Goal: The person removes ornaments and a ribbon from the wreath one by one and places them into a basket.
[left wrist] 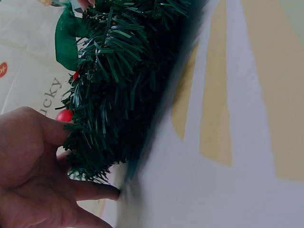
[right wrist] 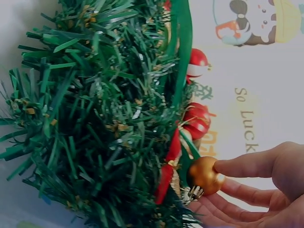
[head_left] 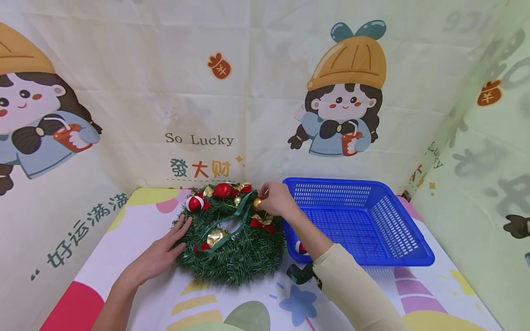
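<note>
A green tinsel wreath [head_left: 236, 264] lies on the table, with a green ribbon [head_left: 207, 230] across its centre. Between the thumb and fingers of my right hand [head_left: 276, 198] a gold ball ornament [right wrist: 205, 175] is pinched at the wreath's upper right, beside a red and gold bow [head_left: 262, 224]. My left hand [head_left: 165, 250] touches the wreath's left side with its fingers extended. Along the upper part sit a red ball [head_left: 222, 190], a red and white ball [head_left: 193, 203] and a small gold ball [head_left: 237, 201]. A gold bell-like ornament [head_left: 216, 237] shows near the centre.
A blue plastic basket [head_left: 406, 220] stands right of the wreath, close to it. Inside its near left corner is a red and white ball [head_left: 301, 248], partly behind my right forearm. A printed cloth [head_left: 265, 92] hangs behind the patterned table [head_left: 136, 257].
</note>
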`<state>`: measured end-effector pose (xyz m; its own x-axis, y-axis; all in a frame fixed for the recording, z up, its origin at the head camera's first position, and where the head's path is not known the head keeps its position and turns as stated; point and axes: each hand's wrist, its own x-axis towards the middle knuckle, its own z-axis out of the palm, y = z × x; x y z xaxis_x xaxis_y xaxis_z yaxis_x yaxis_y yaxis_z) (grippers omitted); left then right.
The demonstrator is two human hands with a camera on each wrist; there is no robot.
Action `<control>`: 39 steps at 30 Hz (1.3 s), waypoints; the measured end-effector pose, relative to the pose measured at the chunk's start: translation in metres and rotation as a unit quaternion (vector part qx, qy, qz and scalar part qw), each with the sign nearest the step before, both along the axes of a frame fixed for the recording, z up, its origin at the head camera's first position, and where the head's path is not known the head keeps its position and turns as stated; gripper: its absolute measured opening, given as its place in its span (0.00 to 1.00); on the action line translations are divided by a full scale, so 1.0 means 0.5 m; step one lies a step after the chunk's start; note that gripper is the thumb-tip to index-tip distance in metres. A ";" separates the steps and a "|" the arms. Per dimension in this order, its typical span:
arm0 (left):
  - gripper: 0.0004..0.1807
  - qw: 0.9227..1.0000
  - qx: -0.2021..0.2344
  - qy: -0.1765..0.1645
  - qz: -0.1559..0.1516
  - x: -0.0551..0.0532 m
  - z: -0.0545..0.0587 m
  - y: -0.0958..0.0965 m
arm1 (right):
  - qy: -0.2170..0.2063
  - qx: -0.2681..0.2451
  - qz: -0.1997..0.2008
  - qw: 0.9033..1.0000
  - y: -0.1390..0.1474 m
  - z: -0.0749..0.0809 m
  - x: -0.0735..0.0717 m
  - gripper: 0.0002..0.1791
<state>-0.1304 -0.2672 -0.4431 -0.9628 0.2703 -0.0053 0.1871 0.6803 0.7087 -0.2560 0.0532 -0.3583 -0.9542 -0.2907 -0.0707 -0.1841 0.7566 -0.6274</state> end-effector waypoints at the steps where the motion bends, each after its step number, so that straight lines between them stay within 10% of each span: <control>1: 0.37 1.000 0.000 -0.001 0.001 0.000 0.000 0.000 | 0.000 -0.001 0.001 1.000 0.001 0.002 0.000 0.09; 39: 0.37 1.000 -0.016 -0.007 0.004 0.001 0.005 0.005 | 0.067 -0.061 0.019 0.996 0.084 0.091 0.114 0.09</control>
<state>-0.1300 -0.2649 -0.4406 -0.9644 0.2630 -0.0275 0.1721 0.7034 0.6896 -0.1990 0.0953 -0.3126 -0.9405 -0.3263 0.0949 -0.3002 0.6669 -0.6820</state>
